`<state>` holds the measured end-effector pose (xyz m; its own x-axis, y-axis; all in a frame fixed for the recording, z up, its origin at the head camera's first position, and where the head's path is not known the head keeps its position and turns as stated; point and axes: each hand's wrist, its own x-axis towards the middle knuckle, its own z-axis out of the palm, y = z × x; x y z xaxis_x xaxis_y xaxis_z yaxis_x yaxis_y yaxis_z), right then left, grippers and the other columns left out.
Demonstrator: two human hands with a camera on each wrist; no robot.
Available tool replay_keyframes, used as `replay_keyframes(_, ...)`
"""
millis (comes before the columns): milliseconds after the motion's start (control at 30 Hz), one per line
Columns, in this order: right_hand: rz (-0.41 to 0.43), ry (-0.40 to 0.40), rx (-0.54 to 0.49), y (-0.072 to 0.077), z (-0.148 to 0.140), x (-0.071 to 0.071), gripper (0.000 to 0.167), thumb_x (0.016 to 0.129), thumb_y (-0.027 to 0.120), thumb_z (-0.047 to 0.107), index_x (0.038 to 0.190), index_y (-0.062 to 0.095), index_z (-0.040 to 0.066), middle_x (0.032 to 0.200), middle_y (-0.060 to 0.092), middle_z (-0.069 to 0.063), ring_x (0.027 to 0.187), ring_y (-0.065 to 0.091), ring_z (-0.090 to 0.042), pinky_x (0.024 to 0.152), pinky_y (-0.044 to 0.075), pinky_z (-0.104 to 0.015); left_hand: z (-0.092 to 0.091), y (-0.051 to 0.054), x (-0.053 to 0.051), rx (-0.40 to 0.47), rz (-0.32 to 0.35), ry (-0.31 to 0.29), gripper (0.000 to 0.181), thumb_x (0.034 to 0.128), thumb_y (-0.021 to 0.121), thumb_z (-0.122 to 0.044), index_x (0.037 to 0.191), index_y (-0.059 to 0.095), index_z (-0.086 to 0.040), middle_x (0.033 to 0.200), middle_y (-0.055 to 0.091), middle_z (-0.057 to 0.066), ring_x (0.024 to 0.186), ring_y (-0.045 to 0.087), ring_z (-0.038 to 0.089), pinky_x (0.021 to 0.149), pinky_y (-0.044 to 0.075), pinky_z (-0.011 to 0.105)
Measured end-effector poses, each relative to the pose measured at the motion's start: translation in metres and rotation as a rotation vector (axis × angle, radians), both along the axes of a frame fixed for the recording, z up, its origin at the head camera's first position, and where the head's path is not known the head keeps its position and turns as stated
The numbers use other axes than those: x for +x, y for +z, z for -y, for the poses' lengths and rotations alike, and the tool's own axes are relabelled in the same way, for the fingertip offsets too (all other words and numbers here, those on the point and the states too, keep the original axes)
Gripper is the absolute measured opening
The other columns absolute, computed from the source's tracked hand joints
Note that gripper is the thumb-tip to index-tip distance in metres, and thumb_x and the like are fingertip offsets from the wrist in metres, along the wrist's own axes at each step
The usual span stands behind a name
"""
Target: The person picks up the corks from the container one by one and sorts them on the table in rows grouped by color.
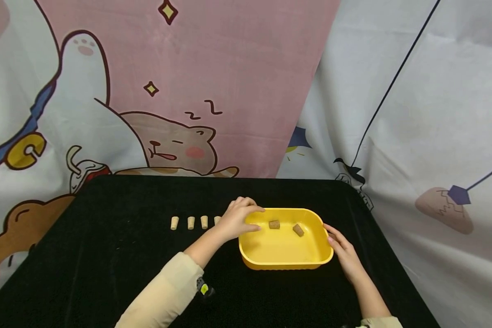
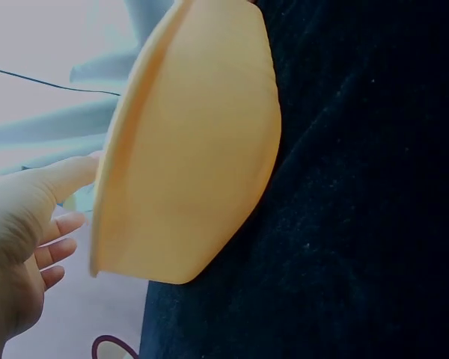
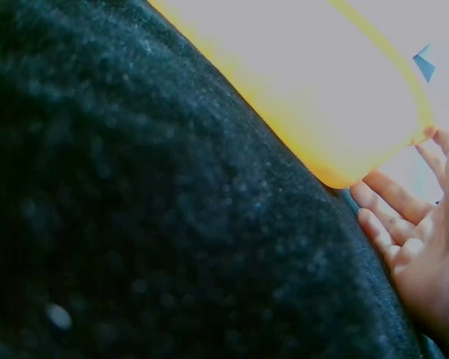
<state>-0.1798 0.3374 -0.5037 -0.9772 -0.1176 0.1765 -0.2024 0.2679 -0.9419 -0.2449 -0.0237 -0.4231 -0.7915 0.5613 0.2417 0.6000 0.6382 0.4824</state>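
A yellow plastic basin with rounded corners sits on the black cloth. Two brown cork stoppers, a left cork and a right cork, lie on their sides inside it. My left hand reaches over the basin's left rim, thumb and fingers spread apart, with nothing visible between them. In the left wrist view its thumb is beside the rim of the basin. My right hand holds the basin's right edge, thumb at the rim. The right wrist view has its other fingers against the outer side.
Several light cork stoppers stand in a row left of the basin, the rightmost partly behind my left hand. Black cloth covers the table. A cartoon-printed curtain hangs behind the table and along its right side.
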Motion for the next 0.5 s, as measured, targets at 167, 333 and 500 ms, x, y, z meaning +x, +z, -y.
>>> replay_keyframes(167,-0.010,0.006,0.010,0.003,0.001,0.000,0.043,0.105,0.038,0.019,0.144,0.037,0.002,0.129,0.054,-0.010,0.104,0.058,-0.007,0.083,0.049,-0.026,-0.010,-0.005,-0.009,-0.045,0.013,-0.003,0.045,0.0812,0.077,-0.033,0.123,0.065,-0.023,0.121,0.052,-0.001,0.110,0.041,0.016,0.099,0.031,0.038)
replay_keyframes(333,-0.009,0.012,0.013,0.003,0.001,0.001,0.043,0.105,0.037,0.018,0.145,0.035,0.001,0.131,0.053,-0.012,0.104,0.058,-0.007,0.082,0.049,-0.027,-0.018,-0.010,-0.018,-0.116,-0.002,-0.014,0.046,0.0811,0.077,-0.034,0.125,0.064,-0.027,0.123,0.050,0.000,0.112,0.038,0.017,0.099,0.030,0.036)
replay_keyframes(500,-0.010,0.002,0.014,0.002,0.001,0.001,0.043,0.105,0.038,0.018,0.144,0.036,0.001,0.129,0.054,-0.008,0.103,0.059,-0.008,0.082,0.050,-0.027,-0.026,-0.011,-0.027,-0.163,-0.023,-0.028,0.047,0.0808,0.078,-0.034,0.125,0.063,-0.028,0.125,0.048,0.001,0.112,0.037,0.018,0.100,0.028,0.035)
